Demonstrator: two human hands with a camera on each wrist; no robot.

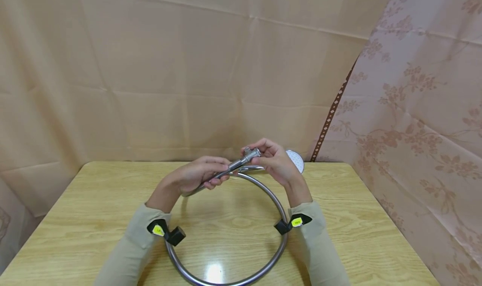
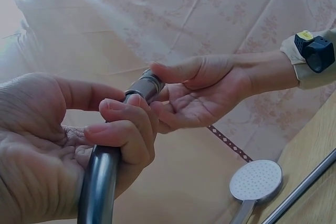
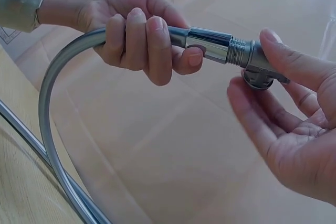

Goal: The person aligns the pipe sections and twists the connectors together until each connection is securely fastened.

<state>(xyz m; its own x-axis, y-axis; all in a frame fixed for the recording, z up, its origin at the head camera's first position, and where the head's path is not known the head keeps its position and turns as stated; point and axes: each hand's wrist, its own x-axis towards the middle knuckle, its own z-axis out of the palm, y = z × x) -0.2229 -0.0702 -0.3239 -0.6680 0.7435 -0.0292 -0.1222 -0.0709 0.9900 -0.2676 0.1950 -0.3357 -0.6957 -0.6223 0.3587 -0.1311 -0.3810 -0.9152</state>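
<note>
My left hand (image 1: pixel 203 172) grips a grey metal shower hose (image 3: pixel 50 80) just behind its shiny end nut (image 3: pixel 209 44), fingers curled round it. Beyond the nut, a short run of screw thread (image 3: pixel 239 51) shows, leading into a small metal angle valve (image 3: pixel 257 59) with a round knob below. My right hand (image 1: pixel 276 160) pinches this valve, thumb on top and fingers beneath. Both hands hold the joined pieces above the table, the hose end sloping up to the right in the head view. The rest of the hose lies in a large loop under the forearms.
A shower head (image 1: pixel 295 162) with a white perforated face lies at the back of the wooden table (image 1: pixel 357 219), behind the right hand. A beige cloth (image 1: pixel 169 68) hangs behind the table, and a flowered cloth (image 1: pixel 421 122) hangs along the right side.
</note>
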